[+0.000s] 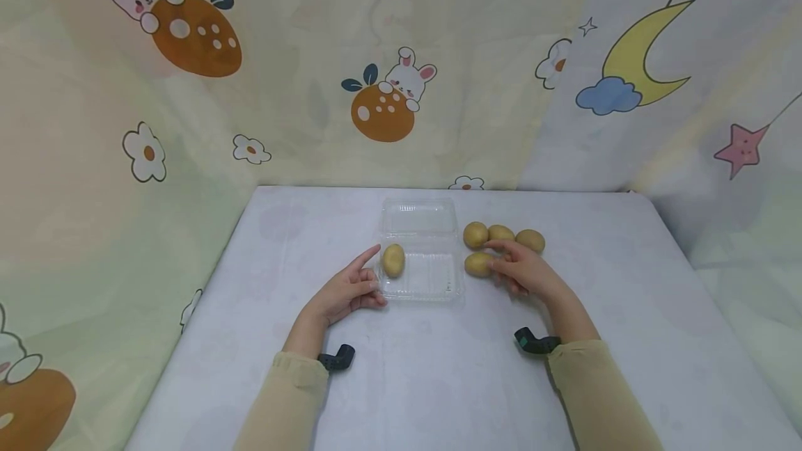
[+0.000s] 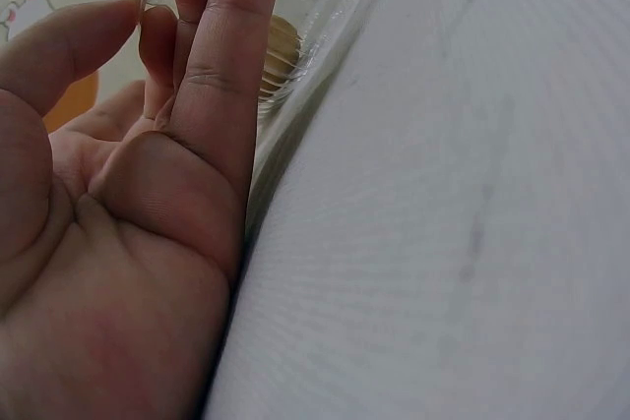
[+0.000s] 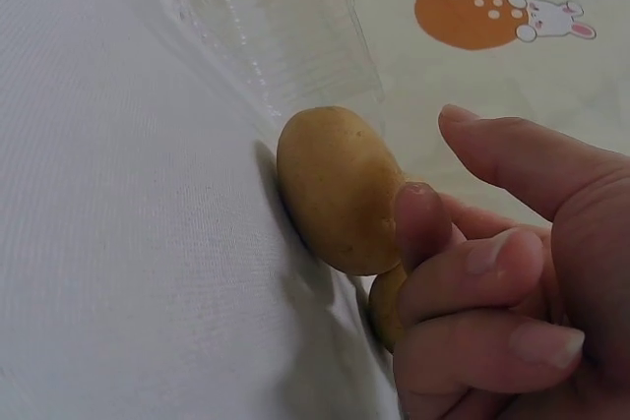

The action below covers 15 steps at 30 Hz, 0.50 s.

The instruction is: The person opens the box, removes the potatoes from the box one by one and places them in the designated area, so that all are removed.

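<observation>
A clear plastic clamshell box (image 1: 432,296) lies with its lid folded back, one potato (image 1: 393,261) inside at the left. Along the box's left side is my left hand (image 1: 341,293), index finger extended and fingertips at the outer wall; in the left wrist view the thumb tip meets the clear rim. Right of the box, my right hand (image 1: 525,270) reaches to the nearest loose potato (image 1: 478,264). In the right wrist view a fingertip is against this potato's end, while the thumb stands apart from it. Other fingers are bent and hold nothing visible.
Behind the right hand sit more potatoes in a row: a left one (image 1: 475,235), a middle one (image 1: 501,232) and a right one (image 1: 530,240). The white-covered table (image 1: 426,381) meets a printed cloth backdrop (image 1: 301,75). Each wrist carries a small black camera mount.
</observation>
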Motion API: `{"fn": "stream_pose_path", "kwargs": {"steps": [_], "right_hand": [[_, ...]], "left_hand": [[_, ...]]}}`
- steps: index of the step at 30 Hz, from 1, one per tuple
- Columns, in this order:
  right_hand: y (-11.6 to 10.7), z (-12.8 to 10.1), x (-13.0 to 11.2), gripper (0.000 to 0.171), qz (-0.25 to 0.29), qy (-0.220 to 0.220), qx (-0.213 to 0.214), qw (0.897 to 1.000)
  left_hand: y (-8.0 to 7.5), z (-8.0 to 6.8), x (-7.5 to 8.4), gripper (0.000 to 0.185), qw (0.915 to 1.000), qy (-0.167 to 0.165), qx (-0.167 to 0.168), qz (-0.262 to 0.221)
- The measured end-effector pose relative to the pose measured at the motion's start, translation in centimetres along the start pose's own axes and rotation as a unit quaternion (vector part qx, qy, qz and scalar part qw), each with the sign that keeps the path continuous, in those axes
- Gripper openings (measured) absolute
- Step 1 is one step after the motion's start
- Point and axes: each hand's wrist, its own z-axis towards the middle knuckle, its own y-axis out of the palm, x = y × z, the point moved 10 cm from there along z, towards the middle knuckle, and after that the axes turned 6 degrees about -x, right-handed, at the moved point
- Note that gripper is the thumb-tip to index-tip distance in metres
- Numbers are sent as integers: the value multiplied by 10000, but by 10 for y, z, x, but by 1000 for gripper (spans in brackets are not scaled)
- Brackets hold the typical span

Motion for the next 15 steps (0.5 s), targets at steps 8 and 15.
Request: {"fn": "stream_pose_path", "kwargs": {"steps": [8, 15], "right_hand": [[-6, 0, -4, 54, -66, 55, 21, 10000], [-9, 3, -14, 52, -271, 28, -66, 9996]], "left_hand": [[1, 0, 1, 79, 10000, 7, -39, 1], [2, 0, 2, 78, 10000, -10, -14, -20]]}}
